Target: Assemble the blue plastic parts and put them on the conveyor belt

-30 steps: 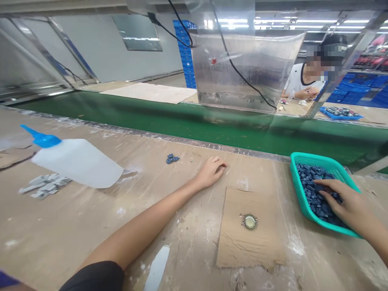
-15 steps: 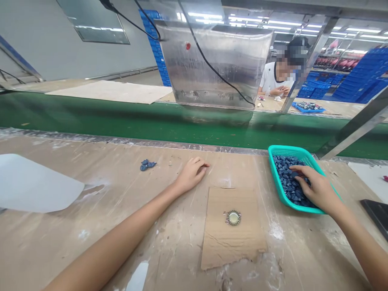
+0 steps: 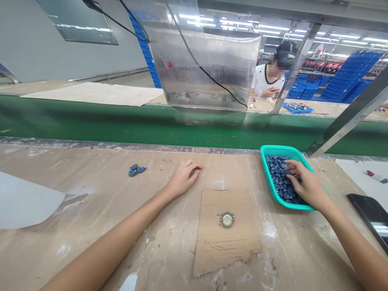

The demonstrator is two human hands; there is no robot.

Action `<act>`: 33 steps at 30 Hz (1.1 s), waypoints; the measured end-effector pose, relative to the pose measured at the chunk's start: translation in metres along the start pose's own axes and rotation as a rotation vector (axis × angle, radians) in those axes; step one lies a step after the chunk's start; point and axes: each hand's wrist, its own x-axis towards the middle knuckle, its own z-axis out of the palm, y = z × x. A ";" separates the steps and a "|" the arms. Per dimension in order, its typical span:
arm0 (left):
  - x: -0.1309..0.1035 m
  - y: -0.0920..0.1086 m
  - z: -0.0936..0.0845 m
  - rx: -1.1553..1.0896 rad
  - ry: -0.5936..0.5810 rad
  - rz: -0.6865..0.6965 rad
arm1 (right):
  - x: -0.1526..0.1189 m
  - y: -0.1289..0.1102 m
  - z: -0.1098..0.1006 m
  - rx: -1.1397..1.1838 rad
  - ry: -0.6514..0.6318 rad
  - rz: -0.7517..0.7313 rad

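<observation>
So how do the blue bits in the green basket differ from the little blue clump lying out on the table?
The blue pieces fill the teal basket in a heap, with the right hand resting on them. The blue clump is only a small bunch, lying loose on the bare table, apart from the left hand, which touches nothing but the tabletop. Both look the same dark blue.

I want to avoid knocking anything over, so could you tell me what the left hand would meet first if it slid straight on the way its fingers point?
The left hand points right; probably the green basket, though depth is unclear.
</observation>
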 end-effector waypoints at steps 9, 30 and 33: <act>0.001 0.000 -0.002 0.016 0.001 -0.002 | 0.000 -0.007 -0.004 -0.042 0.005 -0.060; 0.010 -0.007 -0.006 0.023 -0.016 -0.005 | 0.004 -0.020 -0.004 0.090 0.012 -0.099; 0.011 -0.006 -0.006 0.012 -0.046 -0.021 | 0.003 -0.015 -0.003 0.119 0.011 -0.045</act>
